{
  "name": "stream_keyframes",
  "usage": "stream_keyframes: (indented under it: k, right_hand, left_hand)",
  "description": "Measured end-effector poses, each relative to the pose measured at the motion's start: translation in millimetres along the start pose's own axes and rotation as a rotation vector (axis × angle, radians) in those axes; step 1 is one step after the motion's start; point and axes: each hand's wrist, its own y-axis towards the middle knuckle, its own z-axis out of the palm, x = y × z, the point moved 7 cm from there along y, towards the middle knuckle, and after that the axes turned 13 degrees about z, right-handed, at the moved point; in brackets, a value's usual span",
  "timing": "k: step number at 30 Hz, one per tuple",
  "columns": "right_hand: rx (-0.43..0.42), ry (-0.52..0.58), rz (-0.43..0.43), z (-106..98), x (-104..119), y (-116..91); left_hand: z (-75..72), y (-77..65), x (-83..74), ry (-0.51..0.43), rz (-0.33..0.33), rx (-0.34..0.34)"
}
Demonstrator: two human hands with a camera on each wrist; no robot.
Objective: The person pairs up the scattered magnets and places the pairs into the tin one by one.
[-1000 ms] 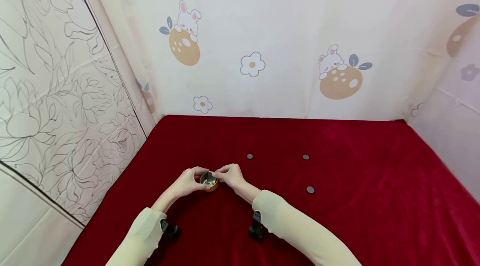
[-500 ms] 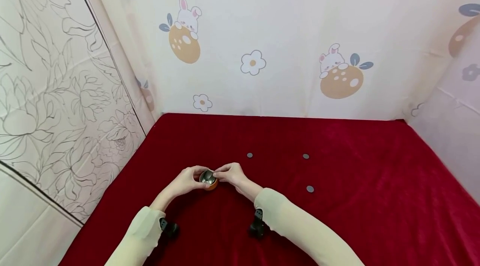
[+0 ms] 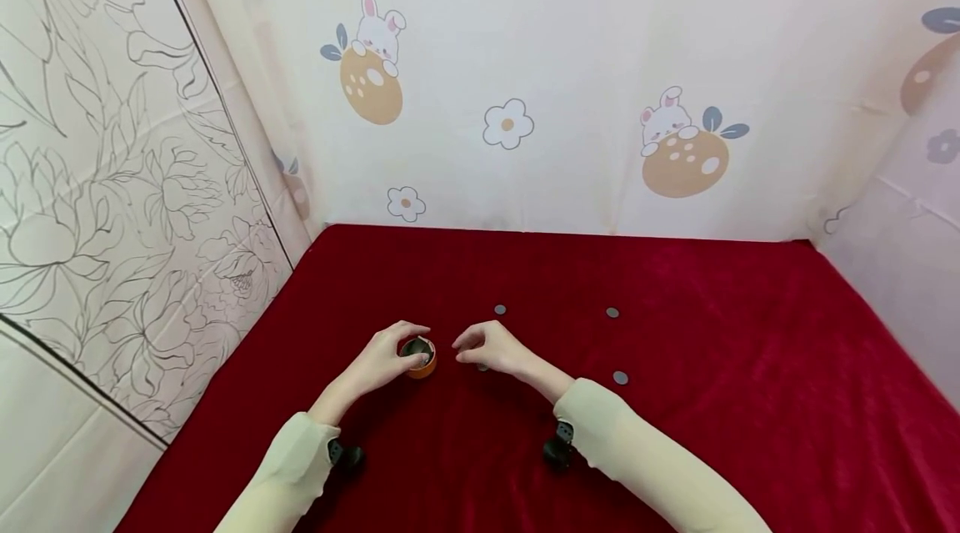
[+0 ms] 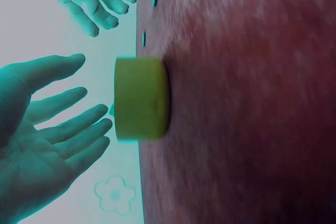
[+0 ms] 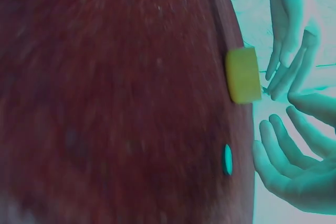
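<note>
A small round cup (image 3: 420, 369), orange outside and shiny inside, stands upright on the red cloth (image 3: 720, 333). In both wrist views it looks yellow-green, and a small tip shows past its rim, too little to name. My left hand (image 3: 384, 359) is just left of the cup; its fingers are spread and stand clear of the wall in the left wrist view. To the cup's right, my right hand (image 3: 498, 348) is apart from it, fingers loosely bent and holding nothing. A grey disc (image 3: 483, 367) lies partly hidden beneath the right hand.
Other flat grey discs lie on the cloth: one behind the right hand (image 3: 500, 309), one farther right (image 3: 612, 313), one nearer the front (image 3: 620, 378). A printed curtain (image 3: 570, 174) hangs behind the table, and a flower-patterned panel (image 3: 135, 183) borders the left.
My right hand has let go at the cup's rim and moved off to the right. The left fingers have loosened from the cup and spread. The cup stays in place.
</note>
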Motion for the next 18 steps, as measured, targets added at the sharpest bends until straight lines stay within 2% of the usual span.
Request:
stream_keyframes:
  k: [4,8,13,18]
  right_hand:
    - [0.009,-0.074,-0.063,-11.4,4.2,-12.2]
    - [0.012,-0.106,-0.087,-22.9,-0.8,-22.0]
    - [0.013,-0.129,-0.094,-37.0,-16.6,-28.8]
    - [-0.009,-0.167,-0.100,-52.6,-25.6,-39.1]
  left_hand:
    - [6.1,6.6,-10.8,-0.030,0.054,-0.003]
    - [16.1,13.9,-19.5,-0.050,0.087,0.030]
    - [30.9,23.2,-26.9,-0.065,0.106,0.091]
    - [40.0,31.0,-27.5,-0.075,0.076,0.124]
